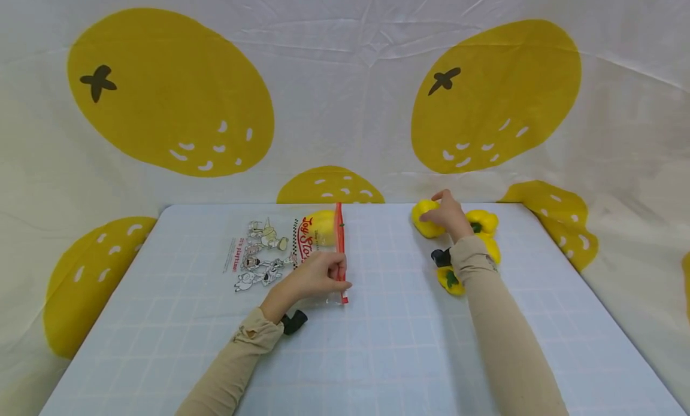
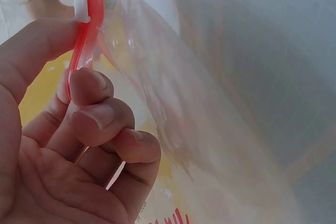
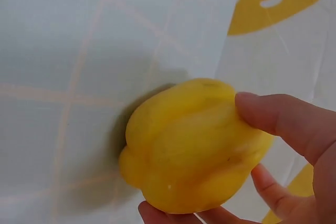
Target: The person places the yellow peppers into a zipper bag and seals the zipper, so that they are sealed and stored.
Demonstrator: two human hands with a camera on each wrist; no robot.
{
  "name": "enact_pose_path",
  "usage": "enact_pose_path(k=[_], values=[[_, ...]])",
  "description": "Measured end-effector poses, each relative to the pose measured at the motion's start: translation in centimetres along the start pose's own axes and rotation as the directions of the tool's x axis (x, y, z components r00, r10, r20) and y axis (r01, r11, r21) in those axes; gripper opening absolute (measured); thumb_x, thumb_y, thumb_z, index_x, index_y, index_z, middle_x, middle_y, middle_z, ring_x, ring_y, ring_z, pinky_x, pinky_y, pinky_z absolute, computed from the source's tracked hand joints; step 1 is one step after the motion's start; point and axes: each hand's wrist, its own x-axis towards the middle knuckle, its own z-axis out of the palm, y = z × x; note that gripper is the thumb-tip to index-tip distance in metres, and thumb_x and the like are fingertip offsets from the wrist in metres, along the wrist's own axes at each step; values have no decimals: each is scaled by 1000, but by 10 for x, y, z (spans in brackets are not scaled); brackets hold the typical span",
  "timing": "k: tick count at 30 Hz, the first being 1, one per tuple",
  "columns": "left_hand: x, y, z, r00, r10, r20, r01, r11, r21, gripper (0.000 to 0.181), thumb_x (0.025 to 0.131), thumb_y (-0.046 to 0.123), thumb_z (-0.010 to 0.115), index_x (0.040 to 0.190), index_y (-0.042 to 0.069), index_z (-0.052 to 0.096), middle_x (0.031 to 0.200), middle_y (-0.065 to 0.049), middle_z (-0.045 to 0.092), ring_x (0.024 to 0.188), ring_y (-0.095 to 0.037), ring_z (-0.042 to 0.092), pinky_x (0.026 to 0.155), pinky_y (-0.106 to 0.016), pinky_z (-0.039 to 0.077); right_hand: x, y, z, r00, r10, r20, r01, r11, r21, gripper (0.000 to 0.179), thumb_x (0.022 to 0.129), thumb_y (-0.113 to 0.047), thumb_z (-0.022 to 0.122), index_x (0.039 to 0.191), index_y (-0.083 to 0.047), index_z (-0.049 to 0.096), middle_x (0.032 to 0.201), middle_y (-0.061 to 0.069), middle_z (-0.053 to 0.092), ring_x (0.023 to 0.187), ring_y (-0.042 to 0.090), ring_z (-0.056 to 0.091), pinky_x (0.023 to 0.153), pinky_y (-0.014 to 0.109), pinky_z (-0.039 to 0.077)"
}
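My left hand (image 1: 315,275) pinches the red zip edge (image 1: 340,236) of a clear printed zip bag (image 1: 264,254) lying on the table. In the left wrist view a white slider (image 2: 81,4) sits on the red strip, just above the thumb. One yellow bell pepper (image 1: 323,224) shows through the bag near its opening. My right hand (image 1: 450,215) grips another yellow bell pepper (image 3: 194,145) between thumb and fingers at the far right of the table. The pepper's lobed bottom faces left in the right wrist view.
More yellow peppers lie around the right forearm: one with a green stem (image 1: 482,222) behind it, one (image 1: 492,248) partly hidden, and another (image 1: 450,281) beneath the wrist camera. A white curtain (image 1: 345,105) with yellow fruit prints hangs behind the light checked table (image 1: 388,344).
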Motion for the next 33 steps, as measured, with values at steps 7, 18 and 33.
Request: enact_pose_path(k=[7,18,33], values=[[1,-1,1,1000,-5,0,5,1000,-2,26,82,15,80,77,11,55,59,7,48,55,-7,46,54,-23,38,-4,-10,3,1000,-19,-14,20,997,71,70,91,-25,68,145,-8,26,142,25,38,115,38,44,96,49,43],[1,-1,1,1000,-2,-1,2,1000,-13,25,82,13,80,78,8,56,59,7,48,54,-6,46,54,-23,38,-20,-41,20,987,-130,-92,155,913,377,72,90,-22,71,146,-10,29,147,20,34,122,38,48,97,51,47],[1,1,-1,1000,-18,-1,18,1000,-13,25,81,15,81,78,9,57,61,6,50,56,-9,47,55,-23,38,-30,-39,88,985,-163,-49,145,649,747,65,94,-29,68,146,-15,33,139,17,44,110,34,57,93,41,52]])
